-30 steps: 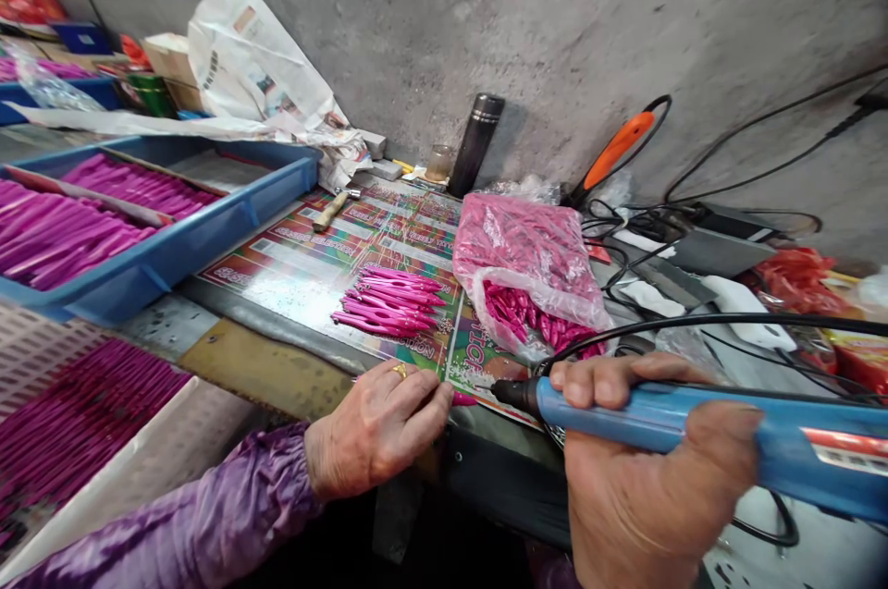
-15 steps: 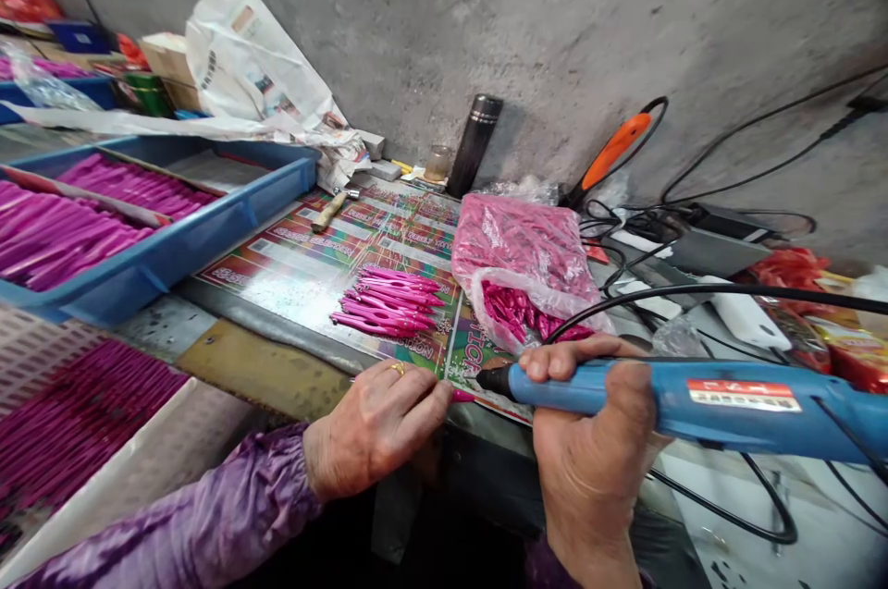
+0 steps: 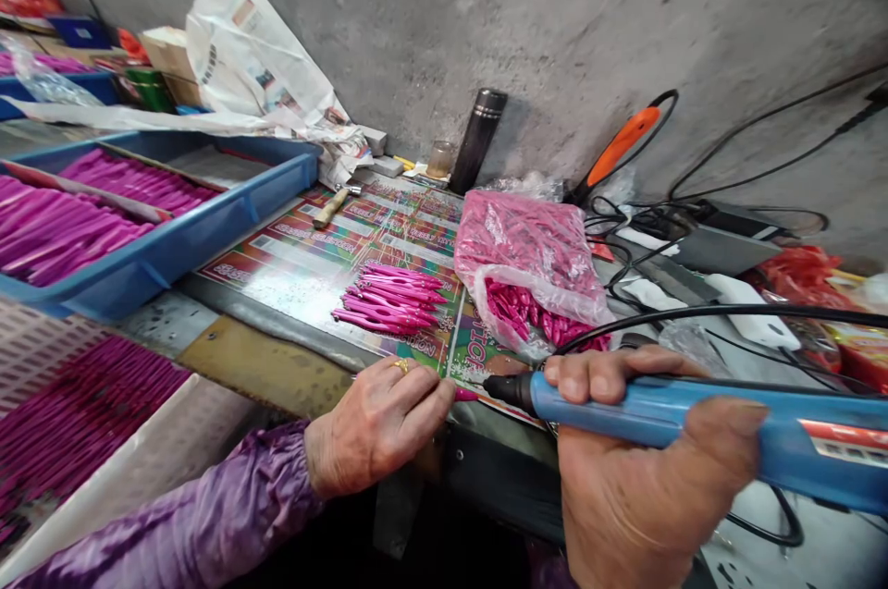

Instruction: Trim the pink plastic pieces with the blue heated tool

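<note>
At the near edge of the bench [image 3: 170,327], a slim pink piece [image 3: 466,395] is pinched between the thumb and fingers of the left hand [image 3: 385,427], its end left poking out to the right. By the right hand [image 3: 638,487], a blue corded tool [image 3: 624,413] is gripped firmly, fingers wrapped over the far side, thumb laid along the near side. Its black nose is aimed left, held just beside the pink end; whether contact is made cannot be told. The left forearm is covered by a purple sleeve [image 3: 208,506].

Just beyond the hands, a neat pile of pink pieces [image 3: 392,300] is laid on a colourful printed sheet [image 3: 298,284]. To its right, more are packed inside a clear plastic bag [image 3: 527,233], its mouth turned nearward. Farther left, a small hammer [image 3: 337,206] is seen on the sheet. On the left, a blue tray [image 3: 228,224] is stocked with pink rows; nearer and lower, a pale basket [image 3: 139,469] is filled with more. Along the far wall [image 3: 555,16], a dark flask [image 3: 478,141] is stood beside a small jar [image 3: 440,159]; to the right, an orange-handled tool [image 3: 624,143] is propped above tangled cables [image 3: 614,242].
</note>
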{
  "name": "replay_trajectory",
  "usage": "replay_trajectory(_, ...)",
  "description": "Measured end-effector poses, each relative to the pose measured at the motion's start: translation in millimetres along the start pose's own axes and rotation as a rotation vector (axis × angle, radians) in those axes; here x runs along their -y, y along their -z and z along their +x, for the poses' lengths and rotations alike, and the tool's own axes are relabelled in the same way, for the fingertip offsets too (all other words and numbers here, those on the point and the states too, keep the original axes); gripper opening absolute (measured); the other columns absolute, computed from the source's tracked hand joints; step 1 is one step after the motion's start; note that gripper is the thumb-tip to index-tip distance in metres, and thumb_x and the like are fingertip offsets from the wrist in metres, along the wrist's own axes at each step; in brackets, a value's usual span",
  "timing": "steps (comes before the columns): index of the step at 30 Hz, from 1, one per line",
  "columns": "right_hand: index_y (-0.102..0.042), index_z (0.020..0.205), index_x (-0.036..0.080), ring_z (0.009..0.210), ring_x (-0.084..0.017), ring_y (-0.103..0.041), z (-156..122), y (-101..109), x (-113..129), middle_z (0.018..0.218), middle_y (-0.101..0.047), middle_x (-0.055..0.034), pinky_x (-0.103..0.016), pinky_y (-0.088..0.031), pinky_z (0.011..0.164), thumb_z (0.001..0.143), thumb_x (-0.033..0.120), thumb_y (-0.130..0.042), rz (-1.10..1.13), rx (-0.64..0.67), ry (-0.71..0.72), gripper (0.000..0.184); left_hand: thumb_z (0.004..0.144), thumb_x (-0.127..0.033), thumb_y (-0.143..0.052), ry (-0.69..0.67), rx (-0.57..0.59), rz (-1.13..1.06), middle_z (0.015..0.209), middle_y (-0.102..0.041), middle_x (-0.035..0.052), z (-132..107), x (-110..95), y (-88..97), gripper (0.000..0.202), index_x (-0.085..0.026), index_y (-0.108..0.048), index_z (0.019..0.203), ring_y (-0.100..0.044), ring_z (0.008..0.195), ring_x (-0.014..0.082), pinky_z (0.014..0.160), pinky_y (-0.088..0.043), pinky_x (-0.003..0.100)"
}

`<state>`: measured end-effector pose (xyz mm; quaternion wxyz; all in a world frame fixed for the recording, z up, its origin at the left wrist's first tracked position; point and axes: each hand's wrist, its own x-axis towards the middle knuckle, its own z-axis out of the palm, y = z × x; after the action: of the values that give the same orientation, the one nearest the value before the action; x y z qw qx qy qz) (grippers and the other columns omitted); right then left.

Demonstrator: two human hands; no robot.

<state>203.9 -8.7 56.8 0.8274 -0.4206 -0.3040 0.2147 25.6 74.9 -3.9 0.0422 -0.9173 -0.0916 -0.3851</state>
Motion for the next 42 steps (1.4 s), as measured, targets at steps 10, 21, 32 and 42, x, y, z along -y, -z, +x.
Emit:
replay_trajectory(10, -0.060, 0.077, 0.023, 0.053, -0.012, -0.047, -0.1, -3.8, 11.1, 0.056, -0.046, 0.0064, -0.030, -0.051, 0.059, 0.074, 0.071, -0.073, 0.003, 0.003, 0.026, 0.050, 0.107, -0.012, -0.037, 0.000, -0.017, 0.014, 0.088, -0.072, 0.0066, 0.2, 0.5, 2.7, 0.024, -0.011, -0.059, 0.116, -0.068, 0.075, 0.0154, 0.065, -0.055, 0.028)
replay_trajectory(21, -0.062, 0.076, 0.024, 0.053, -0.012, -0.048, 1.3, -4.1, 12.9, 0.055, -0.046, 0.0058, -0.029, -0.050, 0.058, 0.080, 0.074, -0.065, -0.029, 0.031, 0.038, 0.051, 0.107, -0.011, -0.036, -0.032, 0.034, 0.021, 0.083, -0.069, 0.0053, 2.6, 0.7, 2.2, 0.025, -0.011, -0.061, 0.109, -0.066, 0.075, 0.0163, 0.067, -0.055, 0.029)
replay_trajectory(32, -0.058, 0.073, 0.024, 0.050, -0.012, -0.046, -1.2, -5.5, 17.5, 0.053, -0.046, 0.0064, -0.030, -0.048, 0.056, 0.077, 0.075, -0.067, -0.006, 0.025, 0.009, 0.053, 0.109, -0.013, -0.035, 0.034, -0.010, -0.042, 0.083, -0.068, 0.0044, 1.1, 0.5, -0.7, 0.027, -0.013, -0.061, 0.103, -0.064, 0.074, 0.0156, 0.064, -0.051, 0.029)
replay_trajectory(42, -0.057, 0.072, 0.023, 0.048, -0.011, -0.045, 0.3, -9.7, 19.0, 0.052, -0.046, 0.0071, -0.028, -0.048, 0.054, 0.072, 0.076, -0.071, 0.007, 0.020, -0.008, 0.055, 0.106, -0.009, -0.037, 0.020, -0.059, -0.123, 0.087, -0.070, 0.0070, 0.8, 0.9, -1.9, 0.024, -0.013, -0.060, 0.103, -0.065, 0.080, 0.0173, 0.070, -0.054, 0.031)
